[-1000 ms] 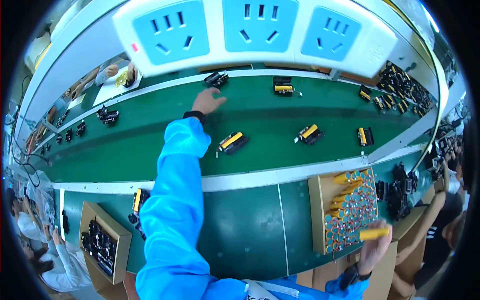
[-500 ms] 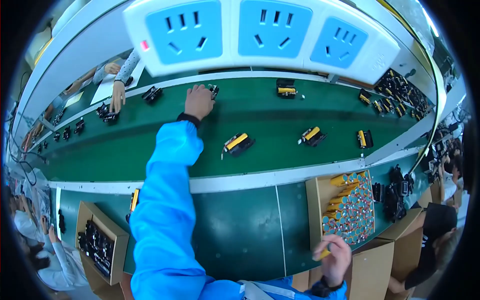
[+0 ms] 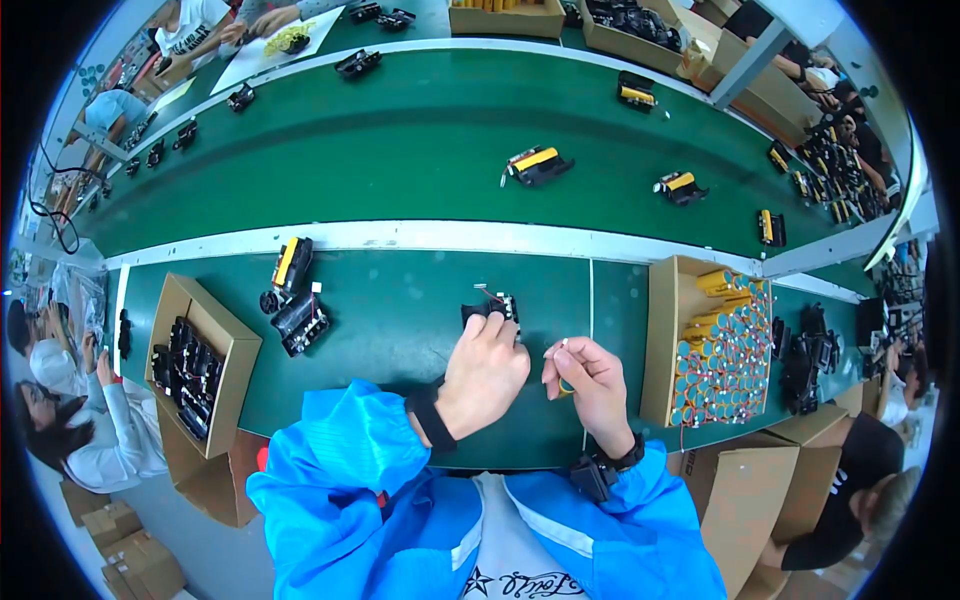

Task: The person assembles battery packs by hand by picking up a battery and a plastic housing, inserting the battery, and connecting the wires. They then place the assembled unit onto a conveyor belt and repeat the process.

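My left hand (image 3: 487,368) is closed on a black plastic housing (image 3: 492,304) on the green bench in front of me, its fingers covering the lower part. A thin wire and a white connector show at the housing's top edge. Just to the right, my right hand (image 3: 592,388) pinches a yellow cylindrical battery (image 3: 565,388), mostly hidden in the palm. A small white plug (image 3: 562,343) shows at its fingertips. Left of both hands lie a housing with a yellow battery in it (image 3: 292,264) and another black housing (image 3: 300,327).
A cardboard box of yellow batteries (image 3: 657,345) stands to the right, a box of black housings (image 3: 237,370) to the left. Beyond a white rail (image 3: 420,236) runs a green belt (image 3: 400,150) with scattered housings, several holding batteries. Other people work around the line.
My left hand has come back from the belt to the bench with the black housing. My right hand has moved left from beside the battery box, carrying the battery. The view has shifted.
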### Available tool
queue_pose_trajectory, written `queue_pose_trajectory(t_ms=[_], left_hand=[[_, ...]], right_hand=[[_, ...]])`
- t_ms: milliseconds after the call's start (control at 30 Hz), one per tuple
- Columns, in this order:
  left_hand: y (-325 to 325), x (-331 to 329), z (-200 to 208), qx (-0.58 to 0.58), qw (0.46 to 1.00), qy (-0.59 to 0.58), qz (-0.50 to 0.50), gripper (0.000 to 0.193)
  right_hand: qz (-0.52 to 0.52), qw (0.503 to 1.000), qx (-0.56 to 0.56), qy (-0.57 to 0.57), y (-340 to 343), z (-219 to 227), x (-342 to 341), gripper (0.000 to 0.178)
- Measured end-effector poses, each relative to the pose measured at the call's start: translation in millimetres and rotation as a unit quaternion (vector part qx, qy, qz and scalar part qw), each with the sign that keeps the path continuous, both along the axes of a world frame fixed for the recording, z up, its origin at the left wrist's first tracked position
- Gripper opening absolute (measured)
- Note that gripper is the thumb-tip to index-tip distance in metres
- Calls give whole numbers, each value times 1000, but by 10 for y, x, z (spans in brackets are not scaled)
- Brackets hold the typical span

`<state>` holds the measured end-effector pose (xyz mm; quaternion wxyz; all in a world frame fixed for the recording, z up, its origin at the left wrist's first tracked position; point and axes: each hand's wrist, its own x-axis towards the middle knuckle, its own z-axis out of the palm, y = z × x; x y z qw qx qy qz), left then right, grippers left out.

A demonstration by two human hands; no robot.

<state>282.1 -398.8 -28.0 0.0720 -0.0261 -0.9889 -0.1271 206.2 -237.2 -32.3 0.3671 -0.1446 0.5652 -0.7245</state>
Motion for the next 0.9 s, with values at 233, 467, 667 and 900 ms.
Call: queue_pose_trajectory(t_ms=[233, 467, 667, 900], left_hand=[[-410, -162, -42, 198, 980, 5, -25, 26], [-593, -205, -203, 139, 984, -65, -89, 34], [-487, -61, -333, 122, 989, -77, -9, 37], [-407, -7, -437, 141, 990, -28, -1, 40]], right_hand=[[-81, 991, 72, 77, 211, -118, 151, 6], [-182, 898, 195, 350, 91, -301, 191, 3], [-124, 911, 204, 338, 26, -317, 154, 7], [-95, 956, 55, 274, -280, -383, 132, 11]])
